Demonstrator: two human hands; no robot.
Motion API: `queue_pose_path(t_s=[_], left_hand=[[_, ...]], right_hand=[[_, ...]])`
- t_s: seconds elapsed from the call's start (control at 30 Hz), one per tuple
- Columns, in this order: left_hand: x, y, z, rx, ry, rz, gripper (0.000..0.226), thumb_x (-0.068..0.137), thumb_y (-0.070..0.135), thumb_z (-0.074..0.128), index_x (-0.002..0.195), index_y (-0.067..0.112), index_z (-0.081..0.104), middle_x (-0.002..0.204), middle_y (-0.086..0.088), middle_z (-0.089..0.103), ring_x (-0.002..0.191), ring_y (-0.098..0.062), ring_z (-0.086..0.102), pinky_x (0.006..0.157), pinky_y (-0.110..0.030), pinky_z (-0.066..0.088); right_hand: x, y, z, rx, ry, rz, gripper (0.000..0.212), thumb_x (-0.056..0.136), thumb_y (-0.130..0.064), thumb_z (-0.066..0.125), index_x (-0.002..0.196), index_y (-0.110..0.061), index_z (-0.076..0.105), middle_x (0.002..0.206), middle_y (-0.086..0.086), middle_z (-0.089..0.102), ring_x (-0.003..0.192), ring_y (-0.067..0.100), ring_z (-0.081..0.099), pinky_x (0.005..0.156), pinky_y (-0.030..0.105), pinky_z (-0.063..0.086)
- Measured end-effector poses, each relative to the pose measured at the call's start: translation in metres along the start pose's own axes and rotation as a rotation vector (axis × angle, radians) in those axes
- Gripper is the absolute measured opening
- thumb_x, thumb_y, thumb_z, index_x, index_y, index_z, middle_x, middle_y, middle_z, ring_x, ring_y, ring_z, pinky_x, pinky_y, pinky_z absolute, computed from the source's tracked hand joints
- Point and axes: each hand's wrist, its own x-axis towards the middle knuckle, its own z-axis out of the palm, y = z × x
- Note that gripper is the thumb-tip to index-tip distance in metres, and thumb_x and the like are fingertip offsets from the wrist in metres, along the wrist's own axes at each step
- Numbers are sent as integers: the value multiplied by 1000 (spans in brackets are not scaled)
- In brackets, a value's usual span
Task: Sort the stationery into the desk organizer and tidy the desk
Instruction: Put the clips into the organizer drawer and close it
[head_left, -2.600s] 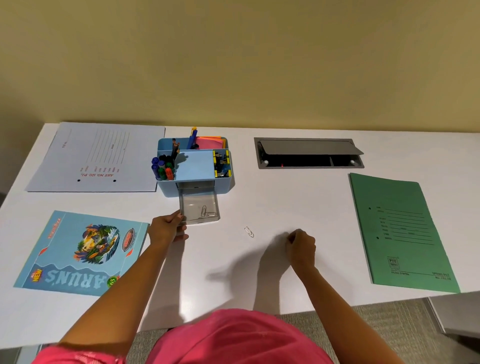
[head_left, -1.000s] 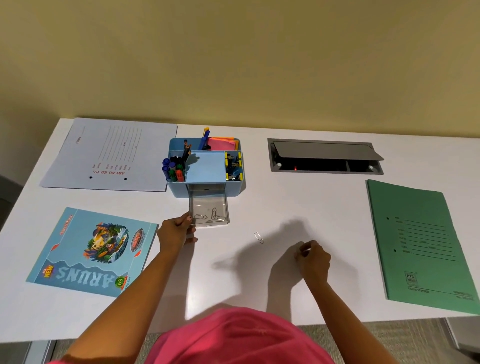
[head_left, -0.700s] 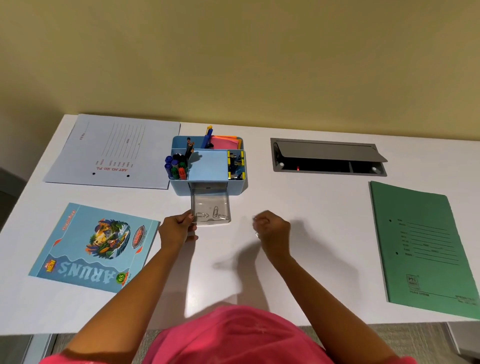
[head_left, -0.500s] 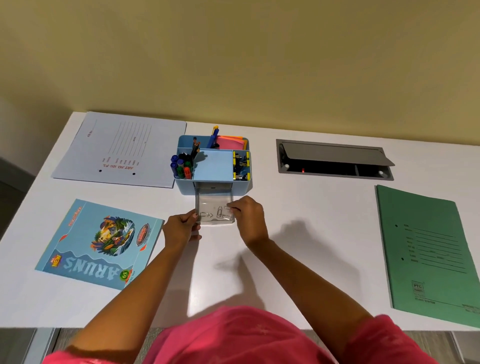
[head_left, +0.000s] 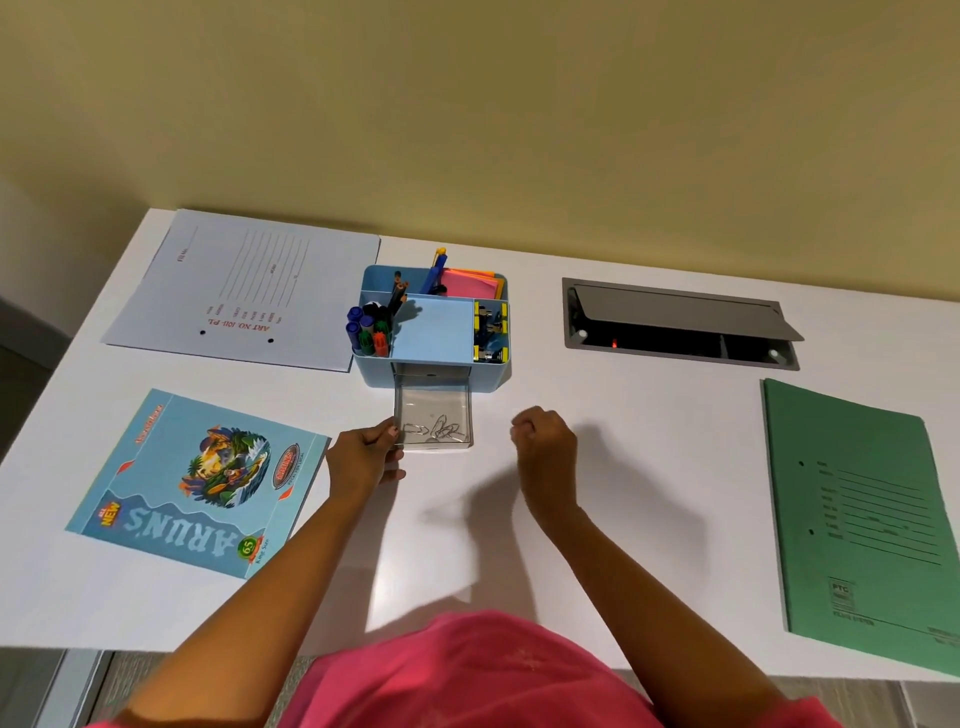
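A light blue desk organizer (head_left: 439, 332) stands mid-desk, holding markers, pens, sticky notes and binder clips. Its clear drawer (head_left: 434, 400) is pulled out toward me, with several paper clips (head_left: 436, 428) lying near its front. My left hand (head_left: 366, 457) grips the drawer's front left corner. My right hand (head_left: 543, 441) hovers just right of the drawer, fingers curled shut, nothing visible in it.
A white file folder (head_left: 244, 291) lies at the back left and a blue notebook (head_left: 192, 483) at the front left. A green folder (head_left: 862, 525) sits at the right edge. A grey cable hatch (head_left: 675, 325) is open at the back right.
My right hand picked loose paper clips off the desk, carried them to the drawer, dropped them in and has drawn back to the right. My left hand has kept hold of the drawer.
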Motion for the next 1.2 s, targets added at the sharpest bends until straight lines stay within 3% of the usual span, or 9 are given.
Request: queue_pose_path(t_s=[0.1,0.27,0.47,0.6,0.7,0.83,1.0,1.13,1.2], left_hand=[[-2,1,1,-22,-7,-1,27,95,15,55,115,0,63,84,-20,61,71,-31,58,45,-21,54],[-1,2,0,-35,-20,-19,28,95,15,55,117,0,63,85,-20,61,69,-30,59,47,-21,55],[-2,4,-1,-54,-31,-28,27,94,15,55,115,0,63,85,-20,61,71,-30,59,47,-20,54],[-1,3,-2,-58,-28,-36,28,94,15,55,116,-1,63,85,-20,62,73,-32,60,47,-21,55],[0,3,-2,-66,-32,-43,30,94,15,56,118,0,62,86,-20,62,76,-33,60,48,-21,55],[-3,6,-2,-108,-40,-72,30,94,13,56,121,1,60,92,-19,62,81,-32,59,45,-20,54],[-2,7,-3,-140,-56,-101,31,93,14,57,121,2,60,92,-20,63,82,-32,60,48,-23,56],[-1,6,-2,-145,-31,-115,31,92,13,58,120,0,61,94,-18,65,80,-30,63,49,-23,56],[-1,7,-1,-169,-31,-113,31,92,11,58,121,-1,60,95,-17,64,79,-30,61,50,-21,55]], right_hand=[[-14,26,-11,-196,-44,142,4,84,-10,59,81,-10,61,79,6,60,79,24,56,62,31,42],[-32,39,-15,-432,-148,258,23,85,-33,67,94,-13,63,91,2,60,91,23,53,69,31,46],[-27,34,-10,-448,-186,303,18,90,-29,61,86,-12,65,90,4,63,90,21,58,70,31,49],[-10,33,-10,-429,-315,392,15,86,-19,62,79,-6,65,80,10,67,77,25,65,59,26,43],[-1,26,-6,-373,-284,319,13,87,-16,60,83,-4,64,80,12,67,75,26,65,60,28,47],[5,-7,4,-102,-133,62,11,87,-8,62,78,-10,56,70,3,59,63,17,52,58,25,38],[12,-38,33,-8,-173,-126,13,89,1,52,77,-4,55,71,11,59,66,24,53,60,33,45],[14,-43,49,-27,-317,-106,11,92,-4,46,89,-6,56,90,11,59,83,22,53,71,27,40],[13,-44,54,-21,-255,-104,14,92,-6,44,88,-5,57,88,12,59,81,22,54,69,26,42]])
